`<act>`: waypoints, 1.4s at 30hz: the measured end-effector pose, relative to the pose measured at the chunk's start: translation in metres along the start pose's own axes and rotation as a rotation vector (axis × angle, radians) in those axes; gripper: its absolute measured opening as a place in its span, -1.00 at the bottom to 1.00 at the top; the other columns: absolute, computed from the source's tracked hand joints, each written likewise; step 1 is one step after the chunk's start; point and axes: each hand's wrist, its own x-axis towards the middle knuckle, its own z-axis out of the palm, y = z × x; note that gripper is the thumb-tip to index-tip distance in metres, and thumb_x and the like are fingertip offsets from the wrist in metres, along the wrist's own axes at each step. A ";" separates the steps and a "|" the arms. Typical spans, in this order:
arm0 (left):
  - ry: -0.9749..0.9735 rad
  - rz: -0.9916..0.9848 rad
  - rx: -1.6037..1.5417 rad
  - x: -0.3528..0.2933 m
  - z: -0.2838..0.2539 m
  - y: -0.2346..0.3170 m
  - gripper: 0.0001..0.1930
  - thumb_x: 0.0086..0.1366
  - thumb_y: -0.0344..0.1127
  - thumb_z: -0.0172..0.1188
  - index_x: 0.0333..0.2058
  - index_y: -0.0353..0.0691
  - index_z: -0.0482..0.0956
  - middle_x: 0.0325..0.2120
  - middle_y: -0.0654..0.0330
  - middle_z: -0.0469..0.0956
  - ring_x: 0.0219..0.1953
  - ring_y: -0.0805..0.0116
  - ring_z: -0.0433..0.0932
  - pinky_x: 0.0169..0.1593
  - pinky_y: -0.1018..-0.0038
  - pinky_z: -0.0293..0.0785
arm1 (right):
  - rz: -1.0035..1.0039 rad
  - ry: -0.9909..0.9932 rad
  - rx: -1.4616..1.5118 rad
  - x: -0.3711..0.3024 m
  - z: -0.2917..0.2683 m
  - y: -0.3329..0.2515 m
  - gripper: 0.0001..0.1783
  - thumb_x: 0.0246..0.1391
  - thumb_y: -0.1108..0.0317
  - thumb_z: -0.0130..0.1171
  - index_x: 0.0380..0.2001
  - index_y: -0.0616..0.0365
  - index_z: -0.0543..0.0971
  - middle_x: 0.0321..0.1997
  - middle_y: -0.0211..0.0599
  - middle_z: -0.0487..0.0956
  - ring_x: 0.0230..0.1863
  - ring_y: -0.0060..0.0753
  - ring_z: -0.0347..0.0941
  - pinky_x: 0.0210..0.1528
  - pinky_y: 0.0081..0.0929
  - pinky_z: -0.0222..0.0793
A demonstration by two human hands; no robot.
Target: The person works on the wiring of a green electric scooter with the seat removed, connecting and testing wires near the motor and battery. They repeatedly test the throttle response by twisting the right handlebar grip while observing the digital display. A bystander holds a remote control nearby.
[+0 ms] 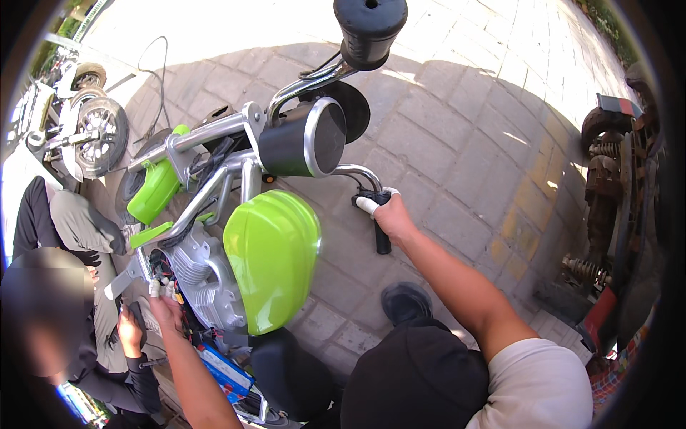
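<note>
A small motorcycle with a lime-green fuel tank (271, 261) stands beside me, its bare silver frame and finned engine (207, 268) exposed. My right hand (386, 214), with white coverings on its fingers, is closed around the handlebar (364, 170) at the black control clamp, above the black grip (382, 237). Low by the engine, my left hand (166, 311) reaches into a bundle of wires (158, 263). Its white-covered fingertips are drawn together; what they pinch is too small to make out. A round black headlight housing (293, 143) sits at the front.
At the lower left another person (118, 372) crouches close to my left arm, a hand (130, 330) at a dark object. A blue box-shaped pack (223, 368) lies under the frame. Other wheeled vehicles (100, 136) stand far left; a dark chassis with springs (604, 186) is at right.
</note>
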 end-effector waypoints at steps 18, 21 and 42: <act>-0.033 -0.049 -0.009 -0.011 0.000 -0.005 -0.86 0.38 -0.27 0.13 -0.14 -0.14 0.49 -0.32 0.24 0.60 -0.26 0.36 0.60 -0.09 0.46 0.57 | -0.043 0.012 0.002 -0.003 -0.003 -0.001 -0.13 -0.13 0.06 0.53 0.07 0.42 0.33 -0.08 -0.13 0.50 -0.09 -0.38 0.42 -0.02 -0.37 0.39; -0.037 -0.067 -0.040 -0.018 0.017 0.002 -0.89 0.40 -0.27 0.10 -0.17 -0.11 0.48 -0.35 0.23 0.60 -0.32 0.33 0.62 -0.19 0.46 0.57 | -0.041 -0.039 0.000 0.003 -0.002 -0.001 -0.38 -0.06 0.15 0.49 -0.08 0.31 0.42 -0.30 -0.32 0.50 -0.34 -0.52 0.39 -0.29 -0.46 0.36; -0.193 -0.152 -0.212 -0.027 0.033 0.007 -0.64 0.41 -0.47 -0.04 0.14 -0.45 0.33 -0.19 -0.02 0.58 -0.24 0.21 0.64 -0.12 0.35 0.59 | -0.207 -0.074 -0.494 -0.028 -0.058 -0.084 -0.20 0.16 0.05 0.25 0.32 0.25 0.23 0.34 -0.06 0.32 0.24 -0.18 0.32 0.06 -0.30 0.36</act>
